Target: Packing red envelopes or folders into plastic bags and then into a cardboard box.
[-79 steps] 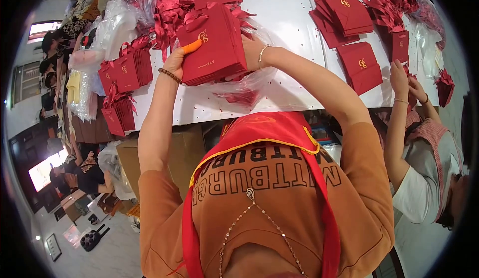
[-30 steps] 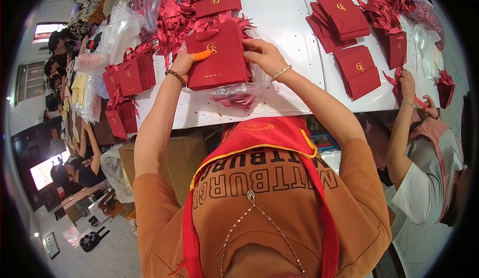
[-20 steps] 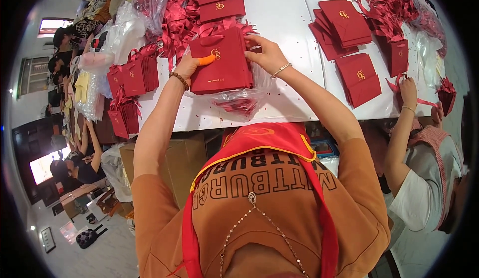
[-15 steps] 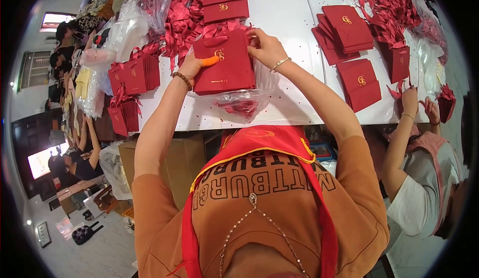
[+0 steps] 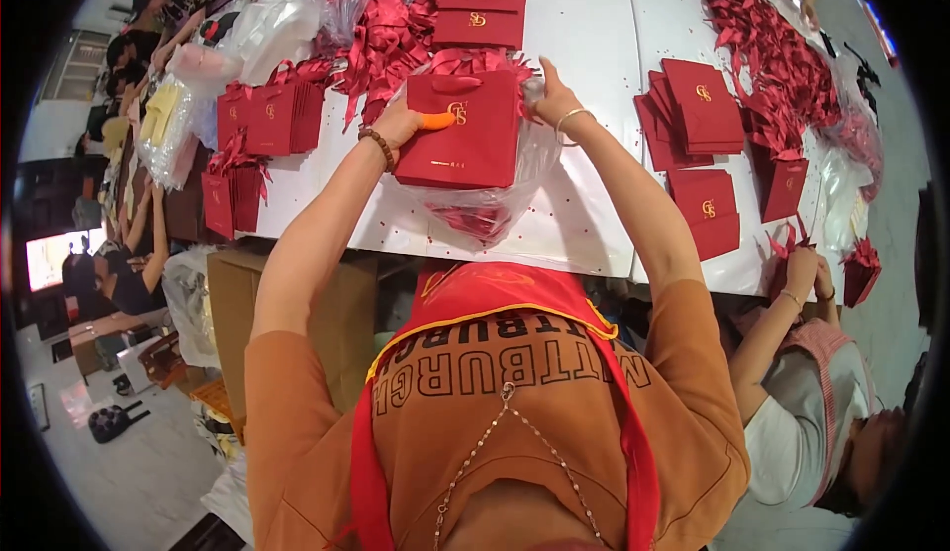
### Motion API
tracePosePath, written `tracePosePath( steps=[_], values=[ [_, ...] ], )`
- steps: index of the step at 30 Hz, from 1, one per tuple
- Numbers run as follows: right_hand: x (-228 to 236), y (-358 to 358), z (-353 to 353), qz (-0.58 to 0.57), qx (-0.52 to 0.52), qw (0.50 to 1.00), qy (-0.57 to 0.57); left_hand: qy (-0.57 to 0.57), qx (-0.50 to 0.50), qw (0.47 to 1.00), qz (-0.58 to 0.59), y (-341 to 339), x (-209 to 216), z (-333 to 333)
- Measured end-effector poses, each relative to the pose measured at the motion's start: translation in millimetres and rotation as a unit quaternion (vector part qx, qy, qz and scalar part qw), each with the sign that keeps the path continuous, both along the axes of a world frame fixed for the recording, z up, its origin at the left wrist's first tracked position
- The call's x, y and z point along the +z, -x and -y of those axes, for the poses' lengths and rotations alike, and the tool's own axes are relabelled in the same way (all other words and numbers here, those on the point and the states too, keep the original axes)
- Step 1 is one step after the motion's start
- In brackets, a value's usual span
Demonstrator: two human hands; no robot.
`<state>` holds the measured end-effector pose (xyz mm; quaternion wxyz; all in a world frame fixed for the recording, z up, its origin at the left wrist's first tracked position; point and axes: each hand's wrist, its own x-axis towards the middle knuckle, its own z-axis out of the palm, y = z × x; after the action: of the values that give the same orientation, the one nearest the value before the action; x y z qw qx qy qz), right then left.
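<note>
Right hand (image 5: 559, 106) has drawn outward, fingers spread — left grip (image 5: 400, 126) (orange thumb cover (image 5: 437, 121)) clasps red bags (image 5: 463, 150).

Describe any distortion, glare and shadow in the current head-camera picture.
Head view: corners go black, and a person near the left rim looks tipped sideways; head view: the screen at far left glares nearly white; head view: soft shadow lies on the white table beside the right forearm.
</note>
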<state>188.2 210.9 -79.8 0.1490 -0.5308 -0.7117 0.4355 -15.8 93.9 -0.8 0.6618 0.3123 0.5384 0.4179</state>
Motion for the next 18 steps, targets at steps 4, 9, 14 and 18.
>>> tracePosePath(
  steps=[4, 9, 14, 18],
  values=[
    [1.9, 6.9, -37.7, -0.119, 0.022, 0.99, 0.078, -0.009, 0.047, 0.998, -0.031, 3.4, -10.5, 0.7],
    [68.3, 29.9, -55.1, -0.218, -0.073, 0.97, -0.078, -0.047, 0.053, 0.997, -0.018, 6.2, -22.9, -2.1],
    [94.7, 34.0, -48.4, -0.324, -0.118, 0.935, -0.087, -0.13, 0.057, 0.97, -0.199, 21.8, -54.6, -6.5],
    [107.1, 18.9, -62.4, -0.246, -0.027, 0.969, -0.016, -0.106, 0.045, 0.982, -0.151, 15.6, -41.7, -4.7]
  ],
)
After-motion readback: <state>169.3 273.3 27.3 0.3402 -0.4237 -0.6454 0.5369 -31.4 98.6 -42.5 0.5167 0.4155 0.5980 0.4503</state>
